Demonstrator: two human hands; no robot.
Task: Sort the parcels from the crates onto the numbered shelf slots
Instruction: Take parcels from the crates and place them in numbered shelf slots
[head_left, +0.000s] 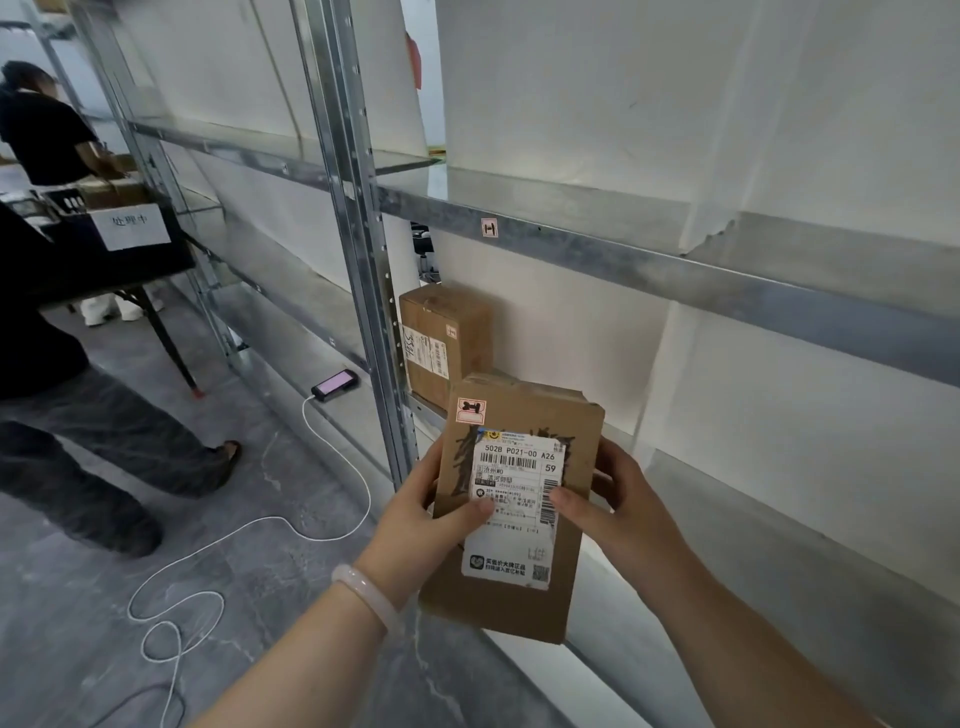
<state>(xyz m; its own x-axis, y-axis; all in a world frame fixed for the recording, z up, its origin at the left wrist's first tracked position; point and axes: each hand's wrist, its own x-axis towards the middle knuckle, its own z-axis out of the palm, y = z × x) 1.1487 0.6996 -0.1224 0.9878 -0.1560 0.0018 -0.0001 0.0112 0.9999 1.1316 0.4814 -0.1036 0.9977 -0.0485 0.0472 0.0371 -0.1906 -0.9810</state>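
Far left of both grips, a person in dark trousers (78, 441) stands on the grey floor (78, 649). Above them is a counter (104, 280) carrying a black bin with a white paper sign (131, 227). Nearer, a white cable (208, 551) loops over the floor up to a black phone with a lit screen (335, 385), which lies at the foot of the grey metal shelving (623, 254), up and left of the left grip.

The left grip (415, 525), with a pale bangle (366, 597) at its wrist, clamps the left edge of a flat brown cardboard parcel with a white printed label (498, 613), thumb on the label. The right grip (613, 514) clamps the parcel's right edge, thumb on the label's side. The parcel is upright between the two grips, in the air before the shelving.

Above the left grip, a second brown cardboard parcel (447, 332) stands on a shelf board against the upright post. Higher, above both grips, a small pink tag (489, 227) marks the shelf beam.
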